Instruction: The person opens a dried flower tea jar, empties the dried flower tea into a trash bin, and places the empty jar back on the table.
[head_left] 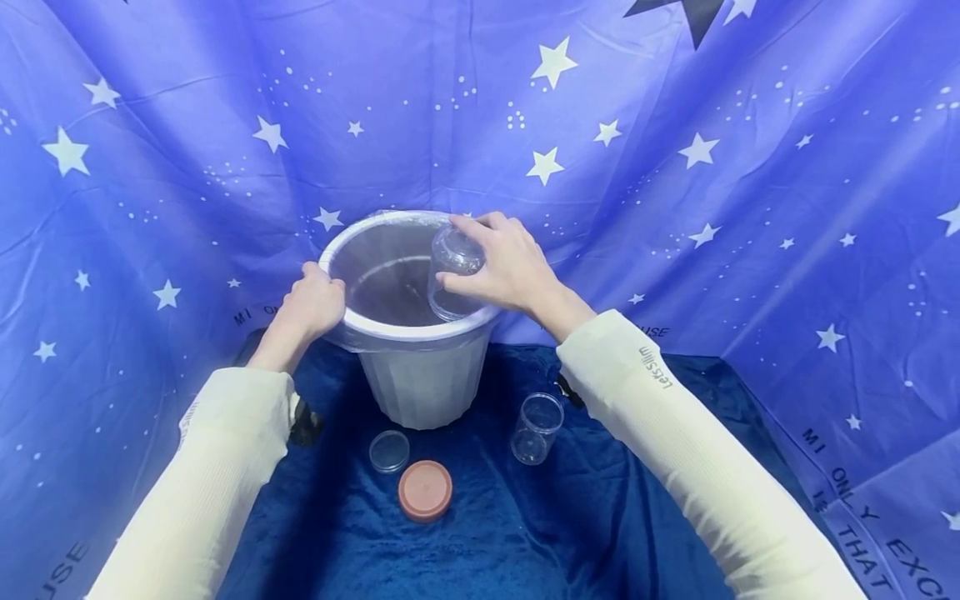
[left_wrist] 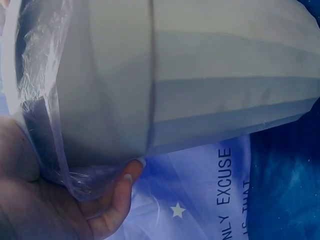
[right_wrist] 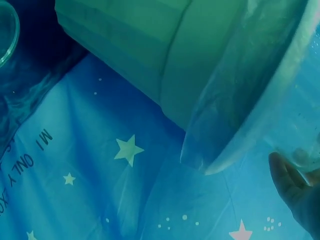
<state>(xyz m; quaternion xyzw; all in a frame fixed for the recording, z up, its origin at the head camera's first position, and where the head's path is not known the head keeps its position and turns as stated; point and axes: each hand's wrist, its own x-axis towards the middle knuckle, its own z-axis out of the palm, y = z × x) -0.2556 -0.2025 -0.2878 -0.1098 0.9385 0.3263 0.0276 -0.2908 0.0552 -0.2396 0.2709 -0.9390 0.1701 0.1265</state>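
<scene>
Two clear jars are in view, and the one in hand (head_left: 453, 271) hangs tipped over the mouth of the white bin (head_left: 420, 367), its bottom up and its open end down inside the rim on the right side. The right hand (head_left: 504, 265) has it by the body, fingers (head_left: 480, 223) arched over the top and thumb pressing from the near side. The jar looks like thin, clear plastic: probably light, fairly stiff but able to dent under a hard squeeze, and smooth enough to slip, so a wrap round the middle of the body seems the surest hold.

The bin stands on the dark blue velvet of the table (head_left: 600, 517), lined with a thin transparent bag (left_wrist: 47, 125) folded out over its rim. The bag is soft, crinkly film that would likely slide or tear if pulled. The left hand (head_left: 311, 304) grips the rim on the left, its fingers curled round the edge and pressing the film against the wall, as the left wrist view shows.

Nearer on the table, the second jar (head_left: 536, 427) stands upright and open to the right. A small clear lid (head_left: 389, 452) lies near the bin's foot, and a terracotta lid (head_left: 425, 490) lies just beside it, nearer still. A blue cloth with white stars (head_left: 675, 167) drapes behind and to both sides.
</scene>
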